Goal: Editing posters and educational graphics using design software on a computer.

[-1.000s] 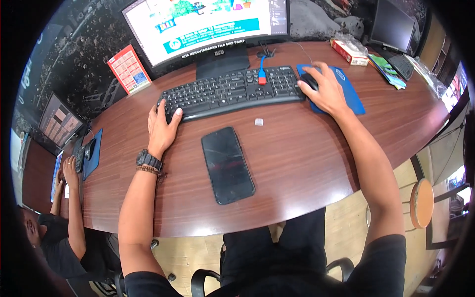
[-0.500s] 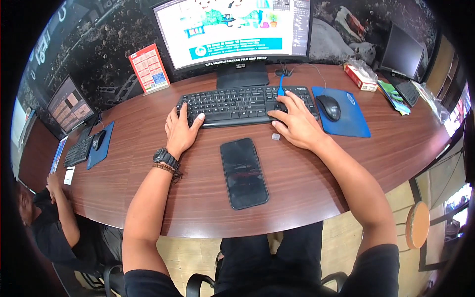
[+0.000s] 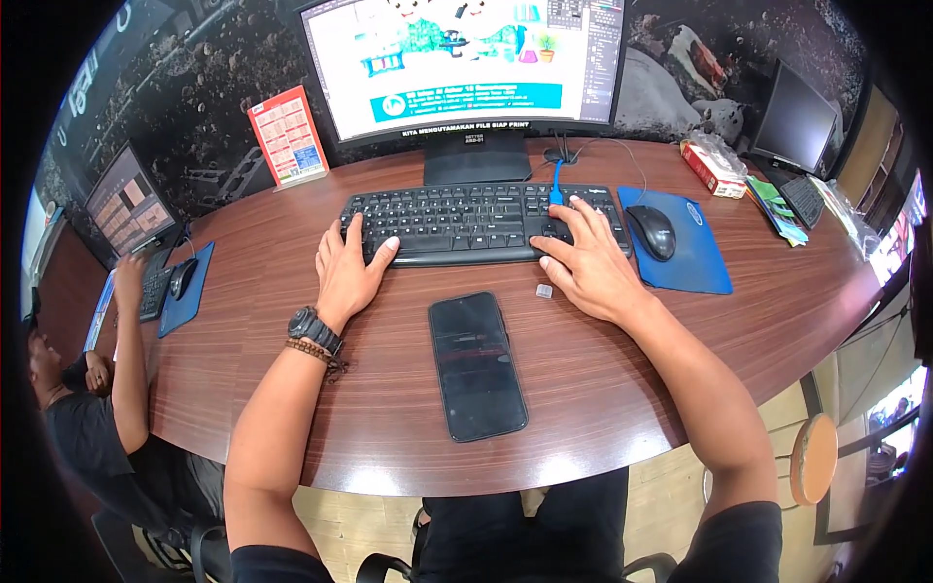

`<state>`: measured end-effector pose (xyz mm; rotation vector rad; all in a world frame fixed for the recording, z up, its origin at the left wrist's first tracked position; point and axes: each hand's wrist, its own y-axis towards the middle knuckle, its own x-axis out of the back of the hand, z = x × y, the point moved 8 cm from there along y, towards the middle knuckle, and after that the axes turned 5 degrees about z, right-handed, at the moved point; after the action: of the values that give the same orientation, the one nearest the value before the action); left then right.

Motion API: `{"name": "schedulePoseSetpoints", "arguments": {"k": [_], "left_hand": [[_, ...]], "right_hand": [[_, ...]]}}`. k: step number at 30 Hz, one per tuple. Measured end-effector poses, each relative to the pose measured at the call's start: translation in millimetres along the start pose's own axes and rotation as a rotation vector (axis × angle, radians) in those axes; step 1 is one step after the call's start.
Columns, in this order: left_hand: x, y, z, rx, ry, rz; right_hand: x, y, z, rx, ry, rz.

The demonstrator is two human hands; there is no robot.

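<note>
A black keyboard (image 3: 447,219) lies across the wooden desk. My left hand (image 3: 348,272) rests at its left end, fingers spread over the keys and thumb along the front edge; it grips nothing. On the right end lies my right hand (image 3: 595,267), its fingers also apart over the number keys. A blue cable plug (image 3: 556,196) lies on the keyboard beside the right fingertips; whether they touch it I cannot tell. Between my forearms a black smartphone (image 3: 477,365) lies flat, screen dark. Close to my right thumb sits a small pale grey cube-like piece (image 3: 544,291).
A curved monitor (image 3: 466,78) stands behind the keyboard. Right are a black mouse (image 3: 652,233) on a blue pad (image 3: 702,257), a red-white box (image 3: 714,170) and another monitor (image 3: 795,117). Left are a desk calendar (image 3: 290,136) and a seated person (image 3: 92,428) at another computer.
The view has shifted, so the desk things sit slightly lower. The person at left has raised an arm toward their monitor. My hands stay on the keyboard with little change.
</note>
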<state>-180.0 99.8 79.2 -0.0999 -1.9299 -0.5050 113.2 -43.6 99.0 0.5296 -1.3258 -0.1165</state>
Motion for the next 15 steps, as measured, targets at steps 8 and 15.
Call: {"name": "schedulePoseSetpoints", "arguments": {"k": [8,15], "left_hand": [[0,2,0,0.007,0.058,0.002],[-1,3,3,-0.002,0.020,-0.013]], "right_hand": [[6,-2,-5,0.016,0.011,-0.025],[66,-16,-83,-0.193,-0.050,-0.288]]}}
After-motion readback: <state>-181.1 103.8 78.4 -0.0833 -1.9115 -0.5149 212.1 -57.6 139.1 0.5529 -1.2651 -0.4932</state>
